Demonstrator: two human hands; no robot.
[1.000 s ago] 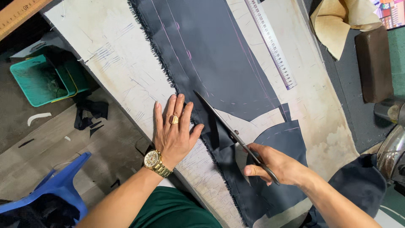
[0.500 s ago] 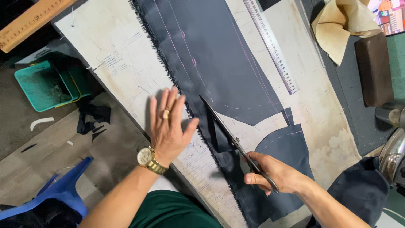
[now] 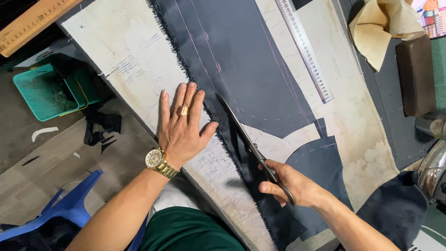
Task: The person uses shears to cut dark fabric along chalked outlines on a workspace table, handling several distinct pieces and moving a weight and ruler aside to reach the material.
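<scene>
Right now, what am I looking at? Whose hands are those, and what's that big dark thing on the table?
You see through a camera worn on a person's head, looking down at their own two hands. The left hand, with a ring and gold watch, lies flat on the worktable, fingers touching the frayed edge of a long dark navy cloth. The right hand has its grip on big scissors, blades lying on the cloth. A metal ruler lies alongside. A green basket sits on the floor.
</scene>
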